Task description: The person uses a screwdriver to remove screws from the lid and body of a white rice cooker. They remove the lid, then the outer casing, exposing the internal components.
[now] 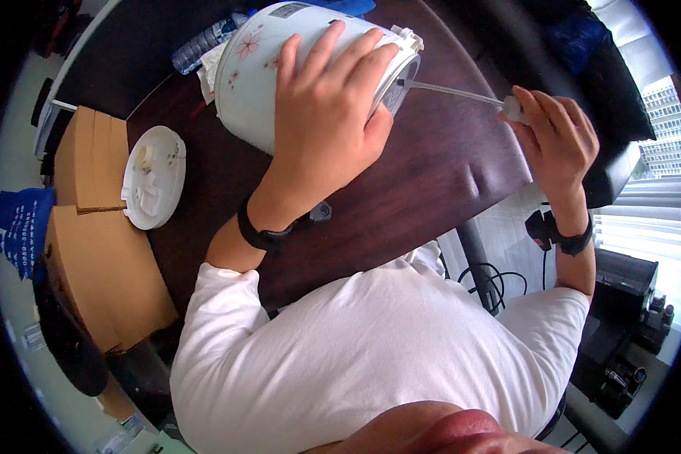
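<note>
A white, rounded pot-shaped appliance [251,83] with a red flower print lies tilted on its side on the dark table. My left hand [329,106] holds it from above, the fingers spread over its curved wall and the thumb by the rim of its end. In my right hand [556,140] is the pale handle of a long-shafted screwdriver [461,94]. Its shaft points left, and the tip meets the grey recessed end of the appliance. Whether the tip sits in a screw, I cannot tell.
A round white cover [156,178] leans by the cardboard boxes [102,257] at the left. Behind the appliance lies a plastic bottle [204,45]. A small dark object [321,212] rests near the front edge of the table [431,181]. Black cables [499,280] hang below at the right.
</note>
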